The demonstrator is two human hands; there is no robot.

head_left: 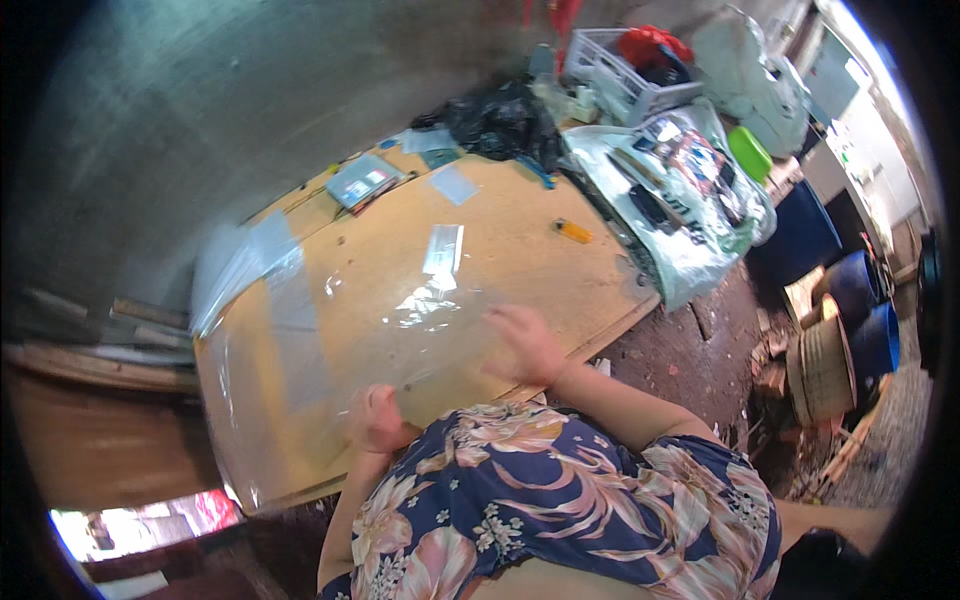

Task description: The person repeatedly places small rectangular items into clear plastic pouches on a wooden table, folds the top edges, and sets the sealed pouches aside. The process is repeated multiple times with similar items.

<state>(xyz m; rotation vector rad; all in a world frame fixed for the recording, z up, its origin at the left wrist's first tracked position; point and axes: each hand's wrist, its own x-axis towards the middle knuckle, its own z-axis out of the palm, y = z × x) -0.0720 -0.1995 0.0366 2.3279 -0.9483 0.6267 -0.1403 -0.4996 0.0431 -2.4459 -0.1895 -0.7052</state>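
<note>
A sheet of clear plastic film (380,345) lies over the left and middle of a yellowish wooden table (530,255), its creases shining with glare. My left hand (378,418) is at the near edge of the film, fingers curled and closed, seemingly pinching the film; the grip itself is slightly blurred. To its right, my right hand (525,345) reaches over the table with fingers stretched out, open, beside the film. A small clear strip with a white edge (444,250) lies beyond both hands. A stack of folded plastic (240,270) rests at the table's left end.
An orange lighter-like object (573,231) and a flat grey box (363,183) lie farther back. Behind them sit a black plastic bag (505,125) and a white crate (620,80). Tools lie on a pale plastic sack (660,240) at right. Blue barrels (878,338) stand beyond.
</note>
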